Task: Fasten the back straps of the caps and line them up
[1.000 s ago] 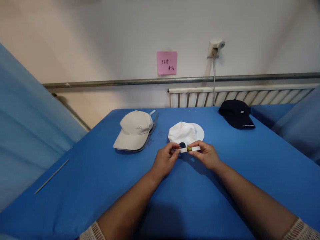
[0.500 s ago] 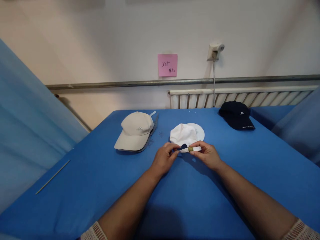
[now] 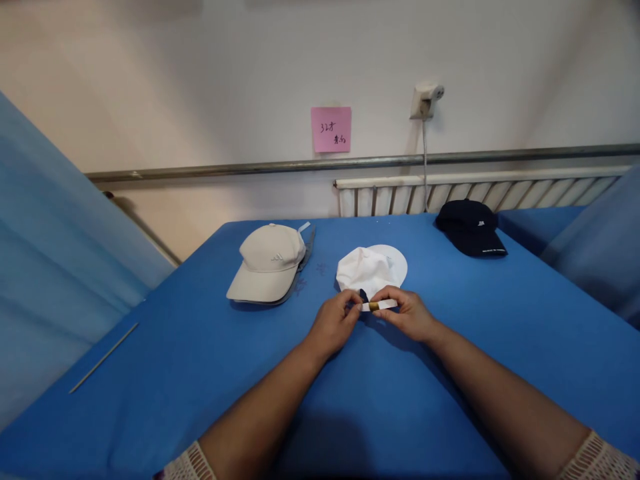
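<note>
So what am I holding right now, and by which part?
The white cap, by its back strap: your left hand pinches it left of the brass-coloured buckle, your right hand at the buckle.

The hands (image 3: 336, 323) (image 3: 411, 319) (pinching close together) hide parts of the white strap (image 3: 388, 304).

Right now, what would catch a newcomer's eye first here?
Probably the white cap at mid-table, its strap pinched by the left hand and right hand over the vivid blue cover. Next, the pink note on the wall above, then the dark cap at the far right.
</note>
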`<state>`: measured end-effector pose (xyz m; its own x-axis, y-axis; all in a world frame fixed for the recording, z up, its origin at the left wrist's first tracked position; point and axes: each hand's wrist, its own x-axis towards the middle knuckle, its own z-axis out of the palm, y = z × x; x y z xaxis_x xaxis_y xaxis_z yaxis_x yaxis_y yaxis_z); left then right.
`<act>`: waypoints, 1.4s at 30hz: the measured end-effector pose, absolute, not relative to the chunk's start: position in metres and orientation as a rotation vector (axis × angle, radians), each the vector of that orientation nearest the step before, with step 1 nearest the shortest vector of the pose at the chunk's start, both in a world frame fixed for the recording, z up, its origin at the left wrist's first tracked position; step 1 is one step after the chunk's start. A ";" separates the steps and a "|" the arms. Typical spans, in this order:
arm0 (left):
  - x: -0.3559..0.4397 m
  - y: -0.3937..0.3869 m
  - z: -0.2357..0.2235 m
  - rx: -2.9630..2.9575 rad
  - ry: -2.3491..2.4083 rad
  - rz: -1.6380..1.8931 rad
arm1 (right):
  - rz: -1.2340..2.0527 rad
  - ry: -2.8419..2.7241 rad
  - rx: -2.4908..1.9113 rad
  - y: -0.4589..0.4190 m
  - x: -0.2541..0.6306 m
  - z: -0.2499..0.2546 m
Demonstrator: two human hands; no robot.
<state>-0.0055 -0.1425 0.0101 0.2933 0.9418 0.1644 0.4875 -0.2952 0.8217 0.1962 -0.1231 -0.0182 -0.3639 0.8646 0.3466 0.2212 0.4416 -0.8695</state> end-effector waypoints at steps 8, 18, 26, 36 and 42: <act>0.006 -0.141 -0.003 1.342 1.183 0.910 | 0.767 -2.007 -0.877 -0.126 0.191 -0.019; 0.005 -0.139 -0.012 1.661 1.259 0.939 | 1.079 -1.934 -0.908 -0.126 0.189 -0.025; 0.003 -0.131 -0.010 1.373 1.241 0.948 | 1.123 -1.414 -1.252 -0.112 0.198 -0.025; -0.007 -0.126 0.006 1.133 1.176 0.884 | 1.413 -1.164 -1.349 -0.122 0.187 -0.010; -0.003 -0.128 0.007 1.137 1.198 0.897 | 1.691 -1.063 -1.351 -0.134 0.183 -0.003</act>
<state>-0.0035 -0.1275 0.0068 0.1732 0.9575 -0.2307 0.0482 0.2257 0.9730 0.1833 -0.1336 -0.0030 -0.1973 0.8987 -0.3917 -0.0365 -0.4060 -0.9131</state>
